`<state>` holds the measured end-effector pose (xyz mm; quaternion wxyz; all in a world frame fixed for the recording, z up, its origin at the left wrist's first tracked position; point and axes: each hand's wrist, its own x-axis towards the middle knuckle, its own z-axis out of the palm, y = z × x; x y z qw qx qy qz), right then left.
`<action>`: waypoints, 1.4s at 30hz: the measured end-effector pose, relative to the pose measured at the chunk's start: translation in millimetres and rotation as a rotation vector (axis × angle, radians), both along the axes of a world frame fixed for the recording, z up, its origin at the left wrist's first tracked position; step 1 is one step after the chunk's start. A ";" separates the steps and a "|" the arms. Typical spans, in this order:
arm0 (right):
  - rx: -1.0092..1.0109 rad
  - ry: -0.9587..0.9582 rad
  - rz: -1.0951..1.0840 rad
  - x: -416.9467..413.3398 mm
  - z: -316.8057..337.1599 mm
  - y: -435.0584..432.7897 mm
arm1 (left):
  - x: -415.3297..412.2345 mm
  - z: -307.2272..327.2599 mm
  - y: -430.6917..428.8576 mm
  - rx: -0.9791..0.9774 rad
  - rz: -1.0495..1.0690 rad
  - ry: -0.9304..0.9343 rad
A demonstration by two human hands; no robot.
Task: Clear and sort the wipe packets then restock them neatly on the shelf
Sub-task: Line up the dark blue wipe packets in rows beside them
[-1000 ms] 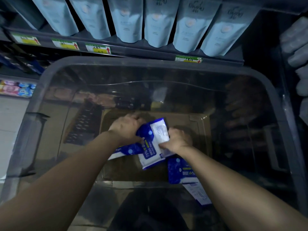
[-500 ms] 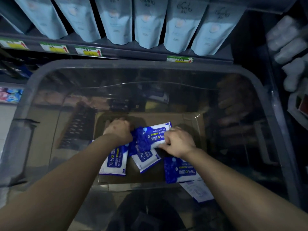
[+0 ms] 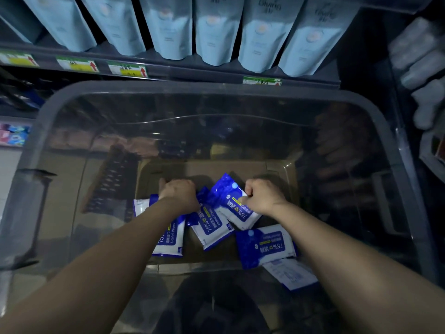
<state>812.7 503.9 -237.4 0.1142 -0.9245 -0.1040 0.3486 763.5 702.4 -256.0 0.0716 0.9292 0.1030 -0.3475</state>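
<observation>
Big clear storage bin fills most of the view, grey rim, see-through walls w/ heavy reflections. Behind and above it is a dark shelf carrying a row of light-blue pouches, upright, side by side. On the far R are stacked whitish packs, blurred. A brown cardboard sheet lies flat at the btm of the bin.

Both bare forearms reach down into the bin from the near edge. L hand is knuckles-up on the pile, fingers curled under and hidden; can't tell what, if anything, they grip. R hand is also fisted, thumb and fingers pinching the R edge of the top wipe pkt, which is tilted, blue end pointing up-L.

All wipe pkts are inside the bin, on the cardboard, loosely fanned, blue-and-white, marked 75%. The middle wipe pkt lies partly under the top one, its blue end next to the L hand. The left wipe pkt lies under the L forearm, "Alcohol Wipes" readable. The right wipe pkt lies flat just below the R wrist, apart from both hands. A pale pkt lies back-side up near the bin's near wall, touching the right one's corner. Another white pkt edge shows L of the L forearm.

Yellow-green price tags w/ red arrows line the shelf's front edge; print too small to read.
</observation>
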 end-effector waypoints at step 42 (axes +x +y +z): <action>-0.292 0.111 0.814 -22.8 10.5 39.3 | -10.7 35.6 48.6 -0.091 -0.137 0.086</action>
